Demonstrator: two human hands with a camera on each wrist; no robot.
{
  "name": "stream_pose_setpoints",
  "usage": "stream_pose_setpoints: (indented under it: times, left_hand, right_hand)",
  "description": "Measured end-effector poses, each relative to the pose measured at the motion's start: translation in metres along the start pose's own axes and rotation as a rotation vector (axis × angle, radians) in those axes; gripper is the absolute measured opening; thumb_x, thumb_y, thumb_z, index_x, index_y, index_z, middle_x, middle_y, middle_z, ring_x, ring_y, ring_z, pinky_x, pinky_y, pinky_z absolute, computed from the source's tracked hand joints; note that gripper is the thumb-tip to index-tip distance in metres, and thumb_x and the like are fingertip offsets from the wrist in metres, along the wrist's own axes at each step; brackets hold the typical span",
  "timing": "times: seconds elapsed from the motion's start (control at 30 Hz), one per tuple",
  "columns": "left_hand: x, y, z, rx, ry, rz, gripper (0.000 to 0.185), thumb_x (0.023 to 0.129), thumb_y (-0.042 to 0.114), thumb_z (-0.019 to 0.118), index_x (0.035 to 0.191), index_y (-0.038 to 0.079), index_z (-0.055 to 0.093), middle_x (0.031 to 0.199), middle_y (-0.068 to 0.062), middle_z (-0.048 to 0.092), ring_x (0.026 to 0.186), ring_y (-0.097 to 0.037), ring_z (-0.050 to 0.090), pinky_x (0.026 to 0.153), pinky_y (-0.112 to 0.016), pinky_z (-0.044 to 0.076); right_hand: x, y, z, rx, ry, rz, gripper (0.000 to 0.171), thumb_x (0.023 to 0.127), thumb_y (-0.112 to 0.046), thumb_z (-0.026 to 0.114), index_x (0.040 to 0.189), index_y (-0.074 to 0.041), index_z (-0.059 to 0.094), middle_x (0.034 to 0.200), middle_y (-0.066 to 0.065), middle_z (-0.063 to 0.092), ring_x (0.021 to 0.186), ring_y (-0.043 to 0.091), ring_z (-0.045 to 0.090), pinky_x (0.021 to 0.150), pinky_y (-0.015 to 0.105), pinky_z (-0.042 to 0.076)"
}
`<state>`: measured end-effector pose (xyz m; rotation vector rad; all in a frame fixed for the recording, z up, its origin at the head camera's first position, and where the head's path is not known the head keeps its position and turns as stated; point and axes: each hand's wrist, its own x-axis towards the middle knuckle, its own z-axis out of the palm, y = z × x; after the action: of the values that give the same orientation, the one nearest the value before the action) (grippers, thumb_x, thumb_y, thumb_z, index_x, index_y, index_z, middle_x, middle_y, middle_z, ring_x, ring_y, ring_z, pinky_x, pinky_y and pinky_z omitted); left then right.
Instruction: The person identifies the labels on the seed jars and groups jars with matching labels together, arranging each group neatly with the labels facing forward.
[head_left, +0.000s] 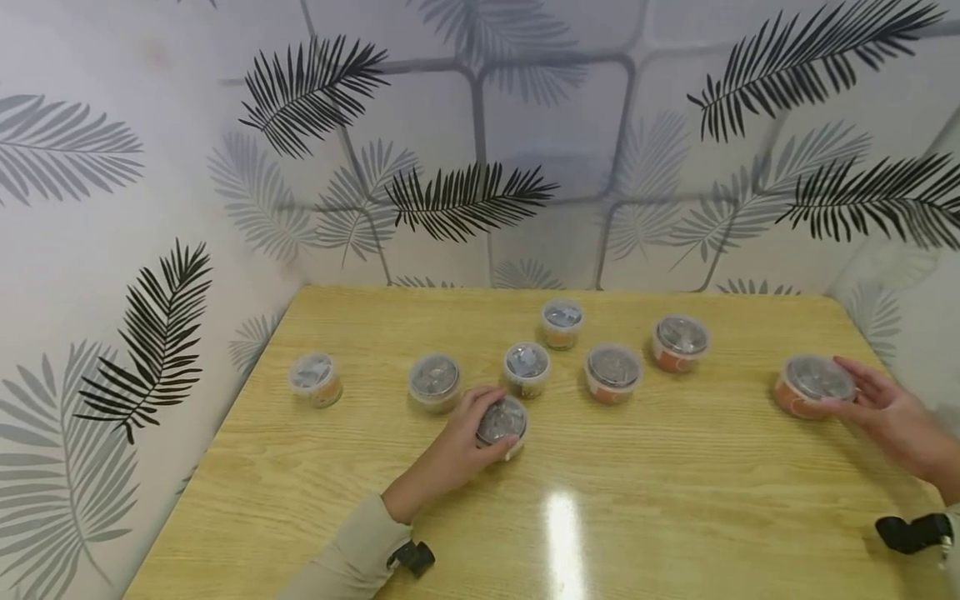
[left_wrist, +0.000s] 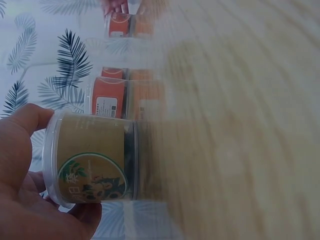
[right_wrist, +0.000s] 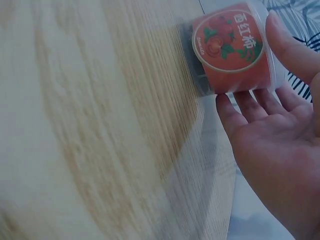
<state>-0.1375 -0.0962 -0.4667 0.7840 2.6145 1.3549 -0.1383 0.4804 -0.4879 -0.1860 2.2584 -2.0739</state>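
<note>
The left hand [head_left: 457,446] curls round a tan-labelled tub [head_left: 502,423] mid-desk [head_left: 675,517], while the right hand [head_left: 888,417] cups an orange-labelled tub [head_left: 813,383] near the right edge.

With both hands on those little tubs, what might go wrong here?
The right hand holds the orange tub close to the table's right edge; a slip might send it off. The left hand grips a tan tub right by its neighbours, so moving it might knock them.
</note>
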Motion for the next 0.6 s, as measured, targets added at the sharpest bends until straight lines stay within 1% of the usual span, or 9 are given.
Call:
stream_pose_setpoints:
  times: [0.03,0.07,0.17,0.23,0.3,0.43,0.5,0.6]
  left_hand:
    - [0.000,0.000,0.000,-0.002,0.000,0.000,0.065,0.089,0.034,0.063,0.141,0.008,0.036,0.140,-0.007,0.031,0.124,-0.022,0.037,0.099,-0.039,0.039]
    - [0.000,-0.001,0.001,-0.006,-0.001,-0.001,0.065,0.089,0.034,0.063,0.141,0.007,0.036,0.140,-0.007,0.031,0.124,-0.022,0.038,0.099,-0.039,0.039]
    - [0.000,-0.001,0.001,-0.011,-0.006,0.002,0.066,0.089,0.034,0.063,0.142,0.007,0.035,0.140,-0.008,0.030,0.124,-0.022,0.038,0.098,-0.039,0.039]
    - [0.001,0.000,0.001,-0.013,-0.012,0.004,0.066,0.089,0.035,0.062,0.142,0.007,0.035,0.140,-0.008,0.030,0.124,-0.022,0.038,0.098,-0.039,0.039]
    - [0.000,0.000,0.001,-0.013,-0.017,0.004,0.065,0.090,0.035,0.062,0.142,0.008,0.034,0.140,-0.007,0.029,0.125,-0.022,0.037,0.099,-0.039,0.039]
    - [-0.002,0.000,0.000,-0.008,-0.012,-0.008,0.064,0.089,0.034,0.062,0.142,0.009,0.035,0.141,-0.006,0.029,0.125,-0.022,0.036,0.099,-0.040,0.038]
    - [-0.003,0.000,0.000,-0.008,-0.008,-0.009,0.064,0.089,0.034,0.063,0.142,0.009,0.035,0.141,-0.005,0.029,0.126,-0.022,0.036,0.099,-0.040,0.038]
    - [-0.002,0.001,0.001,-0.012,-0.011,-0.004,0.065,0.089,0.035,0.063,0.142,0.010,0.035,0.141,-0.005,0.029,0.126,-0.022,0.035,0.099,-0.040,0.038]
  right_hand:
    - [0.001,0.001,-0.003,0.050,-0.032,0.001,0.070,0.095,0.006,0.044,0.150,-0.021,0.010,0.151,-0.011,0.004,0.121,-0.013,0.026,0.082,0.006,0.040]
    - [0.002,0.002,-0.005,0.066,-0.051,0.001,0.069,0.096,0.007,0.042,0.150,-0.021,0.010,0.151,-0.011,0.003,0.121,-0.013,0.026,0.083,0.006,0.040]
    - [0.005,0.004,-0.013,0.149,-0.100,0.001,0.069,0.095,0.010,0.039,0.150,-0.022,0.012,0.147,-0.010,0.011,0.120,-0.010,0.032,0.083,0.010,0.043]
    - [0.007,0.005,-0.018,0.214,-0.134,-0.006,0.069,0.094,0.014,0.037,0.150,-0.020,0.014,0.142,-0.007,0.020,0.115,-0.009,0.039,0.084,0.013,0.044]
    - [0.009,0.005,-0.020,0.243,-0.164,-0.010,0.070,0.094,0.016,0.036,0.150,-0.020,0.014,0.136,-0.008,0.027,0.113,-0.007,0.043,0.084,0.014,0.045]
    - [0.015,0.004,-0.023,0.285,-0.256,-0.032,0.070,0.094,0.016,0.031,0.151,-0.018,0.008,0.134,-0.010,0.031,0.117,-0.004,0.042,0.087,0.016,0.044]
    - [0.016,0.004,-0.024,0.340,-0.302,-0.052,0.069,0.094,0.018,0.028,0.151,-0.016,0.007,0.137,-0.011,0.033,0.119,-0.001,0.042,0.089,0.019,0.044]
    - [0.015,0.005,-0.029,0.451,-0.358,-0.059,0.069,0.094,0.020,0.024,0.150,-0.018,0.012,0.138,-0.010,0.038,0.120,0.004,0.044,0.090,0.022,0.045]
